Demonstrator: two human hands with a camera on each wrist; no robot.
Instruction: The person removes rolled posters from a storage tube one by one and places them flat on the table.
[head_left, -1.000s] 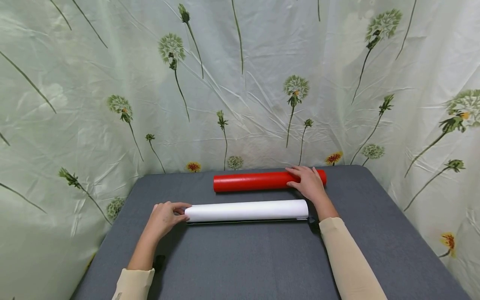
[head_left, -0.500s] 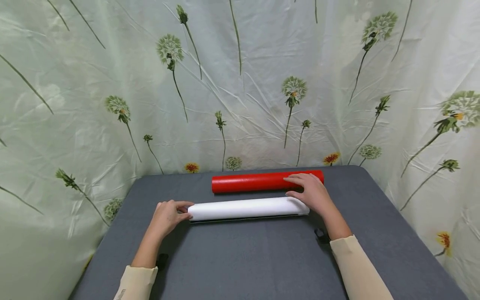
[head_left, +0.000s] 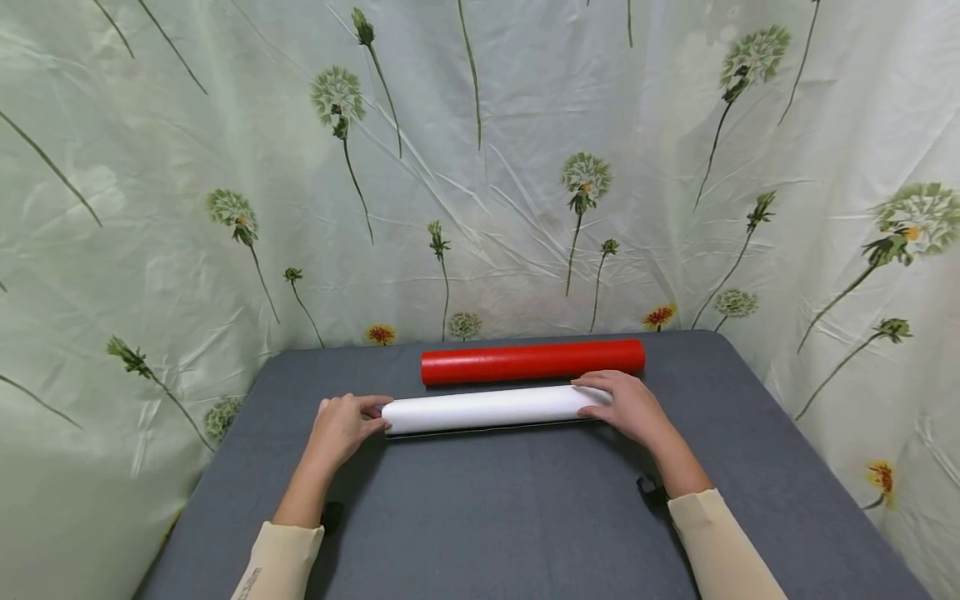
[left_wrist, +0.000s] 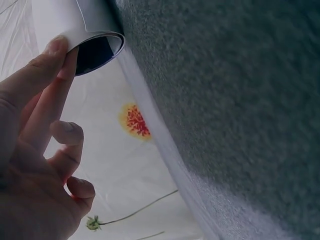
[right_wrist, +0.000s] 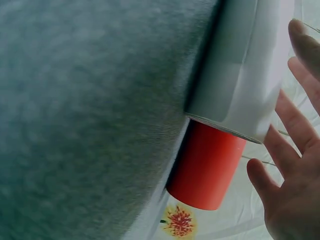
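A white roll (head_left: 487, 408) of sheet material lies across the grey table, with a loose sheet edge along its side and a dark inside at its end. My left hand (head_left: 342, 429) pinches its left end; in the left wrist view the thumb is outside the wall of the roll (left_wrist: 57, 25) and a finger reaches into the opening, the other fingers curled free. My right hand (head_left: 626, 406) lies over the right end, fingers spread and fairly straight, fingertips right at the roll's upper side. Just behind is a red roll (head_left: 525, 362), touched by neither hand.
The grey table (head_left: 480, 517) ends at the back against a pale curtain (head_left: 495, 208) printed with dandelions. A dark strap (head_left: 651, 492) hangs under the right wrist and another dark piece (head_left: 332, 517) under the left.
My right hand has come off the red roll and moved toward me onto the white roll's right end. The white roll has shifted slightly back, closer to the red one; my left hand keeps its pinch.
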